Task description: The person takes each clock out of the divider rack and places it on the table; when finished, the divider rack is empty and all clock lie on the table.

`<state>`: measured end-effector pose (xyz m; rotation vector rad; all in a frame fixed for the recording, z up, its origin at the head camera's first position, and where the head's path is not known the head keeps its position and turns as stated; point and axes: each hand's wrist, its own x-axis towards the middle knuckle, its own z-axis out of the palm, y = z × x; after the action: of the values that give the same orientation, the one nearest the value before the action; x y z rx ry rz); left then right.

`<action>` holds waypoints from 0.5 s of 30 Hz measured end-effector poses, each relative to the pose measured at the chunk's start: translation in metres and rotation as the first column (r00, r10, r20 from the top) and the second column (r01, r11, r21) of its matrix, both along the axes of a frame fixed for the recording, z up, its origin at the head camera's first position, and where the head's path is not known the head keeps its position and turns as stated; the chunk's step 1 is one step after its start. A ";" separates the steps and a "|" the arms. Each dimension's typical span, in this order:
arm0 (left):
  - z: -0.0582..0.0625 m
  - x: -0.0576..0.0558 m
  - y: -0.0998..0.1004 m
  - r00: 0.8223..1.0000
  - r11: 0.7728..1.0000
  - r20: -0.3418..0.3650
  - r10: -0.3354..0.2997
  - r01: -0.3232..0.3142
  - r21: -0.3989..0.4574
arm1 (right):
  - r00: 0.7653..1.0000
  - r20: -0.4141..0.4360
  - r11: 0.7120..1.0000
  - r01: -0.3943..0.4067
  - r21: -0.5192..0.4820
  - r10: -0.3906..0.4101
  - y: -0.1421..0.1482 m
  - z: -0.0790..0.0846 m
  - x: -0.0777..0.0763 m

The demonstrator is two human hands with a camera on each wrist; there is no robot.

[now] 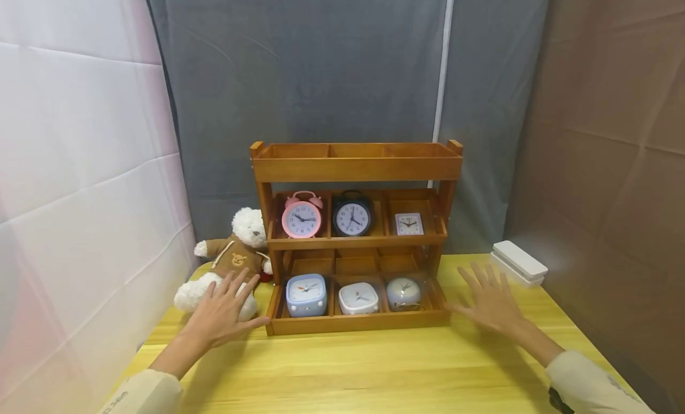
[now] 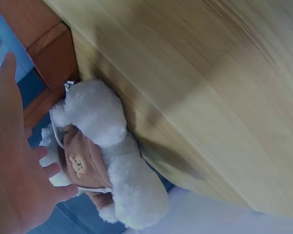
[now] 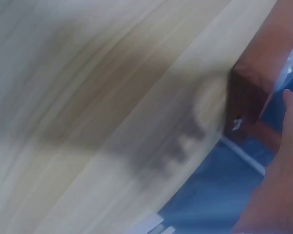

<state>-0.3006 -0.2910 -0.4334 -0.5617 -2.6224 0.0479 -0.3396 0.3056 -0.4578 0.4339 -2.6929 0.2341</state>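
My left hand (image 1: 222, 313) hovers with spread fingers before the white teddy bear (image 1: 248, 229) in its brown hoodie, left of a wooden shelf rack (image 1: 358, 326). My right hand (image 1: 491, 301), fingers also spread, is over the table just right of the rack; it holds nothing. On the middle tier stand a pink twin-bell alarm clock (image 1: 302, 219), a black alarm clock (image 1: 351, 218) and a small white square clock (image 1: 409, 224). Below them sit a blue clock (image 1: 306, 295), a white clock (image 1: 358, 298) and a rounded grey clock (image 1: 404, 294).
Stacked white flat boxes (image 1: 519, 262) lie at the table's back right. The rack's top tier has dividers. A grey curtain (image 1: 321, 75) hangs behind, with a white cloth (image 1: 91, 164) on the left and a brown one (image 1: 599, 152) on the right.
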 end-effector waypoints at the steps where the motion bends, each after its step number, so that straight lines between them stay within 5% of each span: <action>1: 0.001 0.000 0.002 1.000 1.000 0.011 0.000 0.000 0.006 | 1.000 0.000 1.000 -0.005 0.002 0.005 -0.003 0.001 0.000; 15: 0.000 -0.008 0.025 0.978 0.985 0.190 -0.086 0.055 0.161 | 0.994 0.053 0.992 -0.095 -0.078 0.099 -0.050 0.012 0.006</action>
<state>-0.3089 -0.2661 -0.4336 -0.6329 -2.7621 -0.2447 -0.3333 0.2554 -0.4455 0.5440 -2.7109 0.3795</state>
